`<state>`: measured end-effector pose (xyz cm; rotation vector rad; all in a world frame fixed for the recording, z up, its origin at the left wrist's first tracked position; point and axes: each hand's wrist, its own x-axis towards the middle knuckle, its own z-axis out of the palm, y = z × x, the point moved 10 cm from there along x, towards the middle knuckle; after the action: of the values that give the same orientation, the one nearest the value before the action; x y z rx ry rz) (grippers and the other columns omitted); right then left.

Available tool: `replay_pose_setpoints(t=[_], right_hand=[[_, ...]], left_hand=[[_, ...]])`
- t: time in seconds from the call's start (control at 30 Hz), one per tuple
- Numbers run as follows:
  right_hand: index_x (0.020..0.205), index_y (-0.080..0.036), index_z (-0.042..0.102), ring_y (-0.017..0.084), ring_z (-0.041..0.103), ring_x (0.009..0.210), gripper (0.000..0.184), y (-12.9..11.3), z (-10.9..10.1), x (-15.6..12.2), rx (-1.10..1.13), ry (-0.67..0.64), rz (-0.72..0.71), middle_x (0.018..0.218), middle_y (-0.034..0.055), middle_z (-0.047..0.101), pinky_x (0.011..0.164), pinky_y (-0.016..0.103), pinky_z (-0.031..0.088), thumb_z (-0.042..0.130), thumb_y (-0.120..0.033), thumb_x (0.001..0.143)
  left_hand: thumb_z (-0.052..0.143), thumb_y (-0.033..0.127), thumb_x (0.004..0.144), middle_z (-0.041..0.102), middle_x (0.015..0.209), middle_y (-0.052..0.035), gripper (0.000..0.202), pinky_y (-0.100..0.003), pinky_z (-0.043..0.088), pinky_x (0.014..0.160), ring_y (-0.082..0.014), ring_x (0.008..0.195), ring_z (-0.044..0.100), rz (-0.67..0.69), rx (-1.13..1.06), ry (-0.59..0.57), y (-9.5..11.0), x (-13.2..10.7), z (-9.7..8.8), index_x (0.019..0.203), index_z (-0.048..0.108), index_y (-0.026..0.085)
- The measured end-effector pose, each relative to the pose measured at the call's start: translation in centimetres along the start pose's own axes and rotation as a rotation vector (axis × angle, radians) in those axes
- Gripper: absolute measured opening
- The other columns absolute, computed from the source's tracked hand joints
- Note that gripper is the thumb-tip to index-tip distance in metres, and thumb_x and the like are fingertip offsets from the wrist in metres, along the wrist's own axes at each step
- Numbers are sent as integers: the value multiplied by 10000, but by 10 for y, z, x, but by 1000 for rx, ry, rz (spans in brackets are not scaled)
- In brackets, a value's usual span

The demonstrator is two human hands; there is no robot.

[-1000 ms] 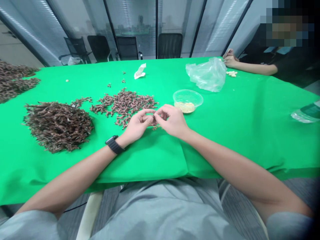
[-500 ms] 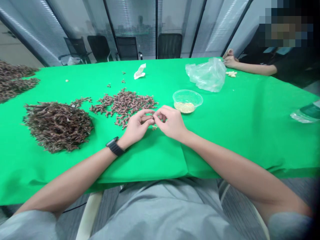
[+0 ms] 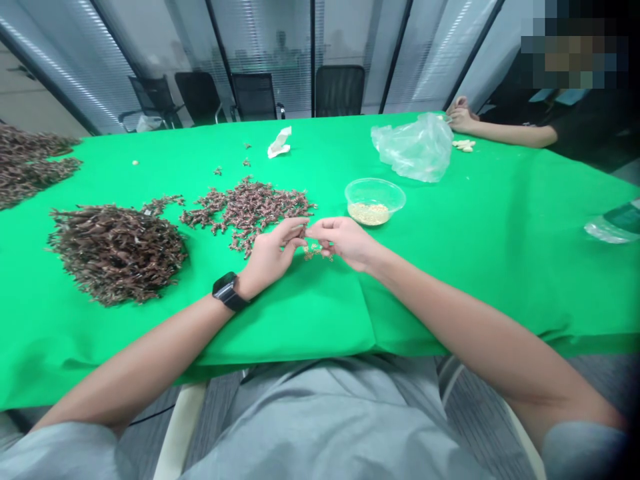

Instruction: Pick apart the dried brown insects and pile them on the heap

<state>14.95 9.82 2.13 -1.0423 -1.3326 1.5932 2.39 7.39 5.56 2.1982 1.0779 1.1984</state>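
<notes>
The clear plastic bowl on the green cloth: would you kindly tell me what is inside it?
The clear plastic bowl holds a shallow layer of pale, grainy bits at its bottom. Whatever lies beneath them is hidden.

Green tablecloth (image 3: 310, 313) runs unbroken from the near table edge up to the left hand (image 3: 273, 257) and right hand (image 3: 345, 243), leaving a wide path there. Small brown bits (image 3: 315, 252) lie just below the fingertips. Toward the upper left, a loose brown spread (image 3: 247, 213) and a large brown mound (image 3: 117, 255) stand in the way. Up and right, a transparent plastic bowl (image 3: 375, 201) and plastic bag (image 3: 413, 148) obstruct, with a co-worker's forearm (image 3: 505, 135) beyond. Open cloth stretches right of the bowl.
</notes>
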Motion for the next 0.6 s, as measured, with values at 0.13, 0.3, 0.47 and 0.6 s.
replay_pose_setpoints(t=[0.13,0.3,0.47,0.6], right_hand=[[748,-162,708,77,465,503,367,-14,-5,-1,-132,5,-131,630,-13,610,464,230,379,854,-489,668],[746,-155,707,96,478,538,287,-32,-4,-4,-332,35,-316,625,-4,616,513,252,362,776,-433,770],[788,-163,717,122,514,634,149,-50,-5,-14,-505,132,-539,678,3,627,599,265,400,717,-306,827],[829,-184,704,137,535,690,106,-58,-4,-22,-643,187,-647,772,17,612,616,264,424,691,-287,855]], left_hand=[[625,284,943,749,1216,-79,363,-349,594,960,-255,1140,721,-78,-108,11,-3,0,0,1299,641,217],[685,358,922,754,1184,-109,392,-369,586,961,-285,1132,722,-109,-209,2,-5,2,1,1277,651,195],[713,413,909,785,1040,-121,453,-363,595,906,-269,1016,755,-178,-352,-15,-12,1,6,1277,639,161],[738,437,886,792,969,-113,486,-345,601,859,-252,949,762,-207,-429,-8,-14,1,8,1262,642,146]])
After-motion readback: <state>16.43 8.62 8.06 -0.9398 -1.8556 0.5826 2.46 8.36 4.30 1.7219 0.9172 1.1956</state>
